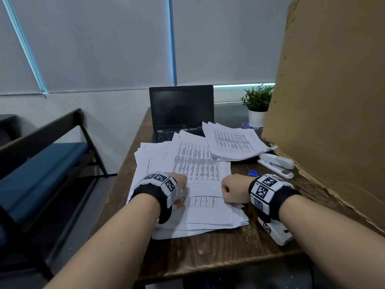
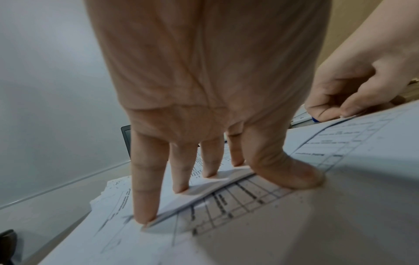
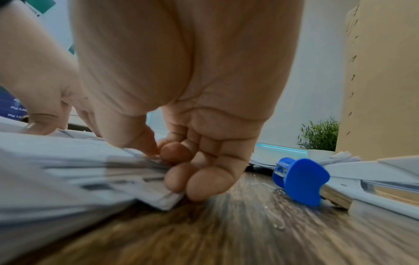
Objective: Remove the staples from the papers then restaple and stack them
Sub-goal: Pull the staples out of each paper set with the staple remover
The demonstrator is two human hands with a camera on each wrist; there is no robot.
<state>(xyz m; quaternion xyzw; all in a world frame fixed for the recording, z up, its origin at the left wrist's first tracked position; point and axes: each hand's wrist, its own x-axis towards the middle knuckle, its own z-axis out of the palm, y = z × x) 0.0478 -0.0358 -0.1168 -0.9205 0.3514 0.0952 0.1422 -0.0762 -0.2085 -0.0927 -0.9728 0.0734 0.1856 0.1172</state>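
Note:
A loose pile of printed papers (image 1: 200, 167) covers the middle of the wooden table. My left hand (image 1: 183, 189) lies on its near part. In the left wrist view its straight fingers (image 2: 145, 206) press on the edge of the top set (image 2: 204, 186), and the thumb lies flat on the sheet below. My right hand (image 1: 227, 189) is curled at the pile's right edge, and thumb and fingers (image 3: 174, 154) pinch a corner of the papers (image 3: 158, 195). A blue staple remover (image 3: 301, 181) and a white stapler (image 1: 277, 163) lie just right of that hand.
A second stack of papers (image 1: 233, 142) lies behind, in front of an open laptop (image 1: 181, 109). A potted plant (image 1: 258, 105) and a tall cardboard sheet (image 1: 333, 90) stand on the right. Loose staples (image 3: 278, 192) lie on the table (image 1: 208, 253) near the remover.

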